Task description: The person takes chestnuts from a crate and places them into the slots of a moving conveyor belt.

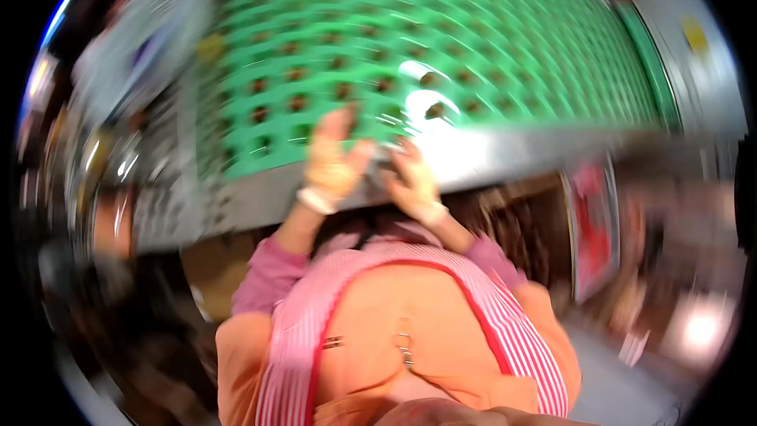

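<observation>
A wide green board (473,63) full of round holes slopes away in front of me, with a bare metal rim (272,193) along its near side. My left hand (333,162) is at the board's near edge, fingers stretched out and thumb apart, and I see nothing held in it. Close beside it, my right hand (414,185) is over the metal rim with its thumb and fingers apart. Motion blur smears the fingertips of both hands. Whether a small object lies between them I cannot make out.
A grey perforated metal strip (177,166) runs along the left of the board. Beyond it is a blurred, pale translucent bag or cover (146,43). A red panel with a light frame (593,225) stands below the rim at right. A pale metal surface (690,55) is at far right.
</observation>
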A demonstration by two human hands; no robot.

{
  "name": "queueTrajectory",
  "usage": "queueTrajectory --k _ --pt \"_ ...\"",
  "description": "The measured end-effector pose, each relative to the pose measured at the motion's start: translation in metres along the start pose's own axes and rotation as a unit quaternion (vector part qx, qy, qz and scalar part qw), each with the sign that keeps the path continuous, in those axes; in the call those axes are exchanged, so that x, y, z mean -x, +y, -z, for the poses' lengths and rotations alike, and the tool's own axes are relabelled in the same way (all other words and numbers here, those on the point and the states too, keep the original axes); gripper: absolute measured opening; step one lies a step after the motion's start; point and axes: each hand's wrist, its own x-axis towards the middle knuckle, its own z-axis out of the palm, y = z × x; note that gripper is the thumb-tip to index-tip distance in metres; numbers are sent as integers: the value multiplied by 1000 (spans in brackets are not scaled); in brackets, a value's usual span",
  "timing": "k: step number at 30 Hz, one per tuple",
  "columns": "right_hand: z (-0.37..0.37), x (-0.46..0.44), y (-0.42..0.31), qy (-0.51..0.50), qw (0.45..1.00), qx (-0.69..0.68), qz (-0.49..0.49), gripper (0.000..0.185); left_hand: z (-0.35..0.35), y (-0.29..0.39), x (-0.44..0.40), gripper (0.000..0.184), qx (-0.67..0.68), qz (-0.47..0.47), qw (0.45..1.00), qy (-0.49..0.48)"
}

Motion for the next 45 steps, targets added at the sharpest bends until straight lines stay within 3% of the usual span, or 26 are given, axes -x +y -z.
queueTrajectory --k 2,4,5,7,8,10,12,13,15,16,20,21,24,25,28,29,33,38,41,43,44,45 --pt "17 14 -10 15 999 -43 -31 36 -38 -19 4 55 87 11 996 -3" --pt "26 36 1 72 994 -65 -45 37 -60 -6 -2 58 201 98 971 -82" --pt "63 68 47 106 988 -52 -99 36 -125 0 -7 58 196 83 967 -143" --pt "98 109 75 132 975 -51 -172 34 -179 12 -1 59 188 60 957 -214" --pt "103 145 92 230 952 29 -198 32 -204 23 6 59 184 117 938 -271" --pt "125 210 131 278 908 47 -309 27 -257 27 16 59 121 23 923 -364" --pt "159 269 151 276 860 94 -418 23 -307 40 24 59 111 28 889 -443" --pt "177 295 162 228 829 115 -497 26 -328 43 24 58 41 -25 879 -475" --pt "192 333 177 117 747 185 -628 52 -375 36 24 59 -80 -115 838 -528" --pt "200 343 191 80 724 120 -675 65 -395 30 27 59 -132 -150 808 -553" --pt "192 345 233 4 752 72 -655 78 -462 43 41 73 -360 -234 609 -667" --pt "184 340 240 -11 756 74 -650 78 -474 42 45 74 -394 -218 569 -688" --pt "191 307 239 -89 745 87 -656 68 -497 30 53 71 -435 -209 512 -710" --pt "177 312 249 -53 753 80 -651 58 -502 18 56 67 -440 -232 507 -704" --pt "177 306 259 -90 740 74 -662 47 -517 4 59 63 -424 -188 482 -744" --pt "176 311 261 -53 758 59 -648 43 -512 0 57 59 -407 -187 506 -737" --pt "197 299 279 -249 705 50 -662 62 -516 5 57 61 -391 -118 514 -754" --pt "208 286 287 -331 708 33 -623 71 -509 10 40 71 -272 -47 521 -807" --pt "197 304 293 -367 719 4 -591 73 -488 12 58 73 -275 -100 426 -856" --pt "187 314 301 -367 738 10 -567 74 -494 6 81 70 -286 -42 397 -871" --pt "185 316 302 -366 748 16 -553 75 -502 2 90 72 -288 1 334 -898" --pt "181 314 300 -352 744 17 -567 71 -507 4 97 76 -338 26 310 -888"
